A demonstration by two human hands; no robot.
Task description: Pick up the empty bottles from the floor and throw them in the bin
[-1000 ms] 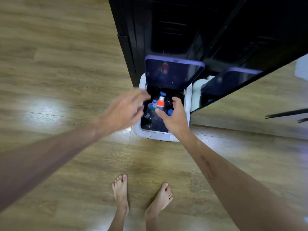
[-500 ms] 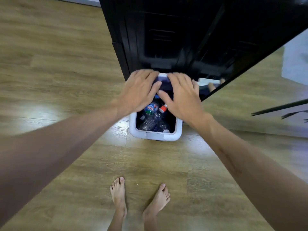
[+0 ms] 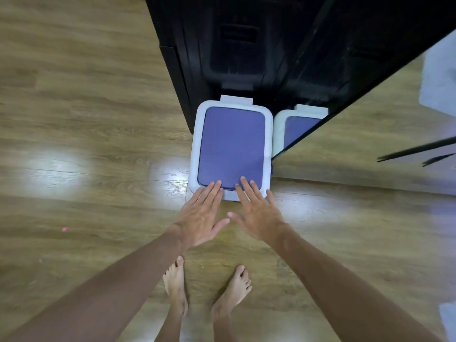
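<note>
The white bin (image 3: 194,154) stands on the wooden floor against a black cabinet, its purple lid (image 3: 232,144) lying flat and closed. No bottles show; the lid hides the inside. My left hand (image 3: 201,213) is flat with straight fingers, its fingertips on the lid's near edge. My right hand (image 3: 255,211) is spread the same way beside it, fingertips on the near right part of the lid. Neither hand holds anything.
A black cabinet (image 3: 246,45) rises right behind the bin. A glossy dark panel (image 3: 308,124) to the right mirrors the bin. My bare feet (image 3: 175,285) stand on the wooden floor (image 3: 86,119) just in front. A tiny pink speck (image 3: 64,229) lies at the left.
The lid, upright a second ago with bottles visible inside, has been pushed down by both hands and now lies closed. My hands slid from the lid's far edge to its near edge.
</note>
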